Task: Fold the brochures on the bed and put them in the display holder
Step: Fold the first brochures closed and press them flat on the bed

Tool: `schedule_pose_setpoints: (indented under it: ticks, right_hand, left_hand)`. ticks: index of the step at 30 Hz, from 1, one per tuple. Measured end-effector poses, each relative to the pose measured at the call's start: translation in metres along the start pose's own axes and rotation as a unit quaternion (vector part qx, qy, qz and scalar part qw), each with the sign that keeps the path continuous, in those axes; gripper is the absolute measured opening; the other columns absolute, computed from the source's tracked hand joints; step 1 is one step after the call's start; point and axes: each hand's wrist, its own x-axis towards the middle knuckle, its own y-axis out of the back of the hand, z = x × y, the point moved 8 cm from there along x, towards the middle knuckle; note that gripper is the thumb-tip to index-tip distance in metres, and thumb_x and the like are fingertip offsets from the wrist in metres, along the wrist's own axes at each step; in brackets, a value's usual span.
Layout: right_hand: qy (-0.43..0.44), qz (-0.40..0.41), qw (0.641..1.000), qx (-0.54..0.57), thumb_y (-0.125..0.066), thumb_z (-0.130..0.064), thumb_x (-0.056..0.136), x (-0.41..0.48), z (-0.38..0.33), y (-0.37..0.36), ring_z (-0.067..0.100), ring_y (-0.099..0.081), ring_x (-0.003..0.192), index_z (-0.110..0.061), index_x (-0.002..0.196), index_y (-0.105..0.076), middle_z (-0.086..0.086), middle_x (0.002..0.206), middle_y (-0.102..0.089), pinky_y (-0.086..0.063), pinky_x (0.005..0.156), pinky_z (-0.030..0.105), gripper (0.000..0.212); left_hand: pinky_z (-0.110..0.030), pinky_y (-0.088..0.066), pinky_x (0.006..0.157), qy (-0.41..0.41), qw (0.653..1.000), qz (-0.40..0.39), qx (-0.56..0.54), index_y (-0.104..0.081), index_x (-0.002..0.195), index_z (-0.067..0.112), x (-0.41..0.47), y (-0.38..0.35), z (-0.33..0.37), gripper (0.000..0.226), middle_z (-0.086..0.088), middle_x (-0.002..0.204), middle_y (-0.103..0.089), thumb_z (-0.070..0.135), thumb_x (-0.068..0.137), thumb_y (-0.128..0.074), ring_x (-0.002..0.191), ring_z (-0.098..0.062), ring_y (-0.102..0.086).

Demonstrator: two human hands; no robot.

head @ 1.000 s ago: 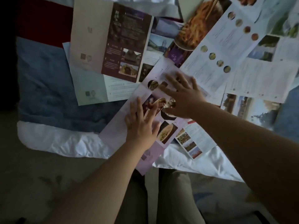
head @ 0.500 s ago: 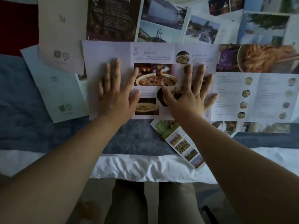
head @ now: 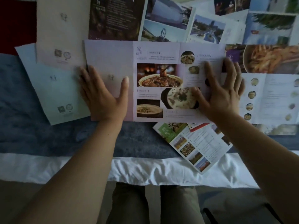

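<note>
A pale lilac food brochure point(head: 155, 52) lies unfolded and flat on the bed, its long side facing me. My left hand point(head: 102, 96) rests flat on its blank left panel, fingers at the left edge and thumb spread toward the middle. My right hand point(head: 221, 92) lies flat on its right panel, fingers spread and reaching the right edge. Neither hand grips the paper. No display holder is in view.
Several other unfolded brochures surround it: a light blue one point(head: 53, 92) at left, a beige and dark one point(head: 113, 18) behind, a noodle menu point(head: 271, 88) at right, a landscape leaflet point(head: 194, 146) near the bed's white front edge point(head: 145, 170). A blue blanket point(head: 24, 120) covers the bed.
The lilac brochure was turned from a slant to square with me. Both hands have slid apart, the left to the left edge and the right to the right edge.
</note>
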Motion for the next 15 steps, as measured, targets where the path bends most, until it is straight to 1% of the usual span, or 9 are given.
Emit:
schedule_pose_setpoints:
  ticks: [2,4,6,9,12,13,15]
  right_hand:
    - [0.036,0.017,0.999,-0.009,-0.033,-0.072,0.098,-0.003,-0.005,-0.009,0.037,0.003,0.157,-0.039,0.163,-0.010,0.016,0.171,0.000,-0.003,0.127,0.051,0.077]
    - [0.057,0.038,0.998,-0.010,-0.032,-0.069,0.101,-0.005,-0.018,-0.015,0.038,0.001,0.158,-0.035,0.164,-0.013,0.018,0.171,-0.002,-0.004,0.127,0.051,0.075]
    - [0.066,0.054,0.996,-0.004,-0.032,-0.069,0.101,-0.006,-0.028,-0.017,0.038,-0.002,0.158,-0.032,0.164,-0.015,0.019,0.171,-0.005,-0.005,0.127,0.051,0.075]
    - [0.070,0.063,0.996,-0.003,-0.031,-0.070,0.101,-0.006,-0.040,-0.018,0.038,-0.003,0.158,-0.032,0.164,-0.016,0.019,0.170,-0.006,-0.004,0.127,0.050,0.076]
    - [0.087,0.063,0.994,-0.006,-0.029,-0.071,0.100,-0.005,-0.056,-0.021,0.038,-0.003,0.158,-0.032,0.164,-0.017,0.019,0.170,-0.006,-0.005,0.127,0.050,0.076]
    - [0.101,0.064,0.993,0.007,-0.031,-0.068,0.101,-0.004,-0.061,-0.021,0.038,-0.004,0.158,-0.031,0.164,-0.019,0.019,0.170,-0.008,-0.006,0.127,0.050,0.074]
    - [0.136,0.071,0.985,0.073,-0.042,-0.054,0.102,-0.002,-0.067,-0.017,0.038,-0.009,0.157,-0.027,0.162,-0.028,0.018,0.170,-0.014,-0.009,0.127,0.050,0.068]
  left_hand:
    - [-0.053,-0.012,0.128,-0.009,1.000,0.017,-0.022,-0.021,0.164,0.011,-0.004,0.000,0.005,0.100,-0.017,0.171,-0.017,0.081,0.094,-0.029,0.159,-0.034,-0.014]
    - [-0.051,-0.015,0.127,-0.023,0.999,0.026,-0.041,-0.029,0.162,0.012,-0.010,-0.002,0.012,0.097,-0.017,0.169,-0.023,0.081,0.094,-0.025,0.158,-0.034,-0.019]
    - [-0.051,-0.020,0.125,-0.021,0.998,0.029,-0.051,-0.034,0.161,0.018,-0.017,-0.001,0.016,0.092,-0.015,0.169,-0.026,0.081,0.094,-0.026,0.157,-0.033,-0.022]
    - [-0.053,-0.018,0.122,0.006,0.997,-0.007,-0.076,-0.028,0.163,0.027,-0.022,-0.001,0.020,0.088,-0.009,0.172,-0.019,0.078,0.092,-0.025,0.158,-0.027,-0.016]
    - [-0.053,-0.014,0.124,-0.007,0.995,-0.039,-0.094,-0.018,0.165,0.028,-0.033,-0.001,0.041,0.087,-0.008,0.173,-0.011,0.076,0.092,-0.021,0.160,-0.027,-0.011]
    - [-0.053,-0.013,0.124,-0.022,0.995,-0.041,-0.086,-0.017,0.165,0.028,-0.039,0.001,0.052,0.086,-0.009,0.173,-0.010,0.075,0.093,-0.022,0.159,-0.028,-0.011]
    - [-0.054,-0.014,0.122,-0.060,0.996,-0.025,-0.058,-0.020,0.165,0.027,-0.053,0.003,0.073,0.083,-0.014,0.173,-0.008,0.073,0.096,-0.030,0.159,-0.030,-0.013]
